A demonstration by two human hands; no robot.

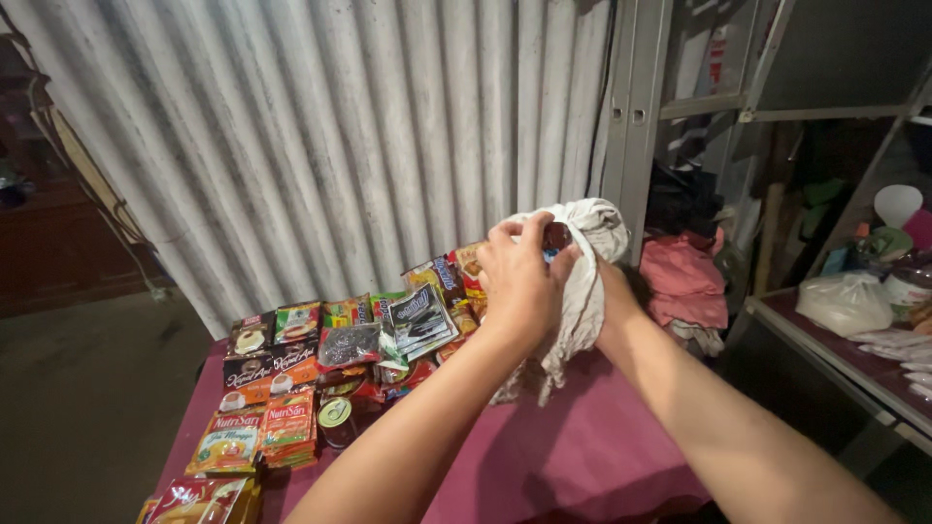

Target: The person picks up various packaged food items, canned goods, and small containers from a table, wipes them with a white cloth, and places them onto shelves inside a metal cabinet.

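Your left hand closes over a small dark jar, held above the table. Your right hand, wrapped in the soft rag, hides its fingers. The jar looks hard, probably slippery; grip its sides.

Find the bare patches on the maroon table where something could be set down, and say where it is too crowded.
Bare maroon table shows between the forearms and toward its right edge, below the white cloth that the left hand grips. The left side is crowded with drink sachets and a small tin.
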